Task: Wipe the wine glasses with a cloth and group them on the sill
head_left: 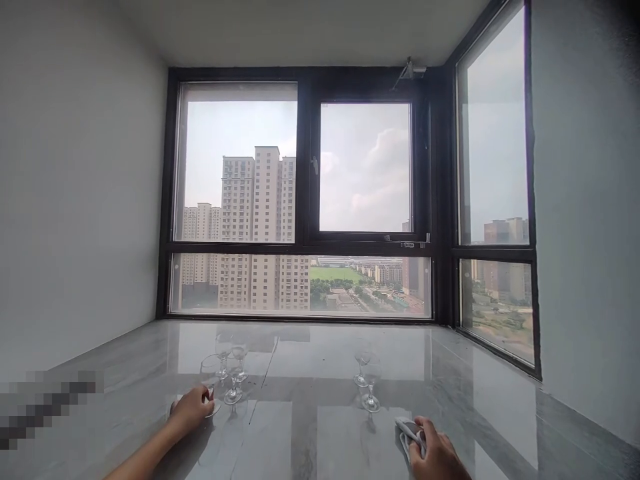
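My left hand (191, 410) is closed around the stem of a clear wine glass (210, 367), which stands upright with its foot at or near the grey marble sill. Close behind and to the right of it stand three more stemmed glasses, the nearest being a glass (233, 395). At the lower right, my right hand (434, 450) grips a folded grey-white cloth (409, 432) low over the sill. Left of that cloth are two upright stemmed glasses, a front one (371, 400) and one behind it (361, 377). The fingertips on the left stem are partly hidden.
The glossy marble sill (300, 440) reflects the windows. A dark-framed window (305, 250) closes off the back, and a narrower side window (495, 253) stands at the right. Plain walls (80, 200) bound both sides. A blurred patch (45, 410) covers the left edge.
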{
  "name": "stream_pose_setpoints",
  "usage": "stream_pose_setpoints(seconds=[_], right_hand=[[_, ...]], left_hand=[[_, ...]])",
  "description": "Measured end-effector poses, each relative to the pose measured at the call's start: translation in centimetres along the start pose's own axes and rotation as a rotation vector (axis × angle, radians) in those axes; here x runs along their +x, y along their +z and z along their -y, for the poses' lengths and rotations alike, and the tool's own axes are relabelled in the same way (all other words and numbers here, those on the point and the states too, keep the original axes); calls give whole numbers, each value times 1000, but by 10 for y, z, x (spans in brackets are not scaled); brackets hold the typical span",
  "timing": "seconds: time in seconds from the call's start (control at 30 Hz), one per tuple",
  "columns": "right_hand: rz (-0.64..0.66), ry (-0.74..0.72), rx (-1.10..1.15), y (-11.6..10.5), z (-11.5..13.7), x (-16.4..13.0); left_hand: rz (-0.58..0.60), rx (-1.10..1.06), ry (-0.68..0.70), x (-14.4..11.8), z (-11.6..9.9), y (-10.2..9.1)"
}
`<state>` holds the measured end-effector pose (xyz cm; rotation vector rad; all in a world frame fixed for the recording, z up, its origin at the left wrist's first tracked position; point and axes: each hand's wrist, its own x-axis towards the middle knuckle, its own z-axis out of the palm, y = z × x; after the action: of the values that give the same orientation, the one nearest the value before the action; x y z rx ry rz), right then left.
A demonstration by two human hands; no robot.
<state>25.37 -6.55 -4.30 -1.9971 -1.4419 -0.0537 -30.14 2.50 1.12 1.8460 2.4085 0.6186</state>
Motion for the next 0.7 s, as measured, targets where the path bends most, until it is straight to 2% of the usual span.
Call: stream_pose_setpoints(seconds=[0.17,0.3,0.37,0.47,0.6,0.7], right_hand=[[81,19,71,-5,0,3],[13,-21,27,-4,1,3],[-16,-35,1,-3,2,2],[-19,-42,-11,-1,2,3],[-27,-48,-28,2,2,5],[-18,-57,-40,0,5,4]], left_hand=[[69,101,136,-16,4,11],[62,134,245,-24,-3,26],[86,93,345,-32,-17,32],[71,1,468,-49,-53,43],[73,-39,495,-73,-103,59],[35,24,485,-86,-121,61]])
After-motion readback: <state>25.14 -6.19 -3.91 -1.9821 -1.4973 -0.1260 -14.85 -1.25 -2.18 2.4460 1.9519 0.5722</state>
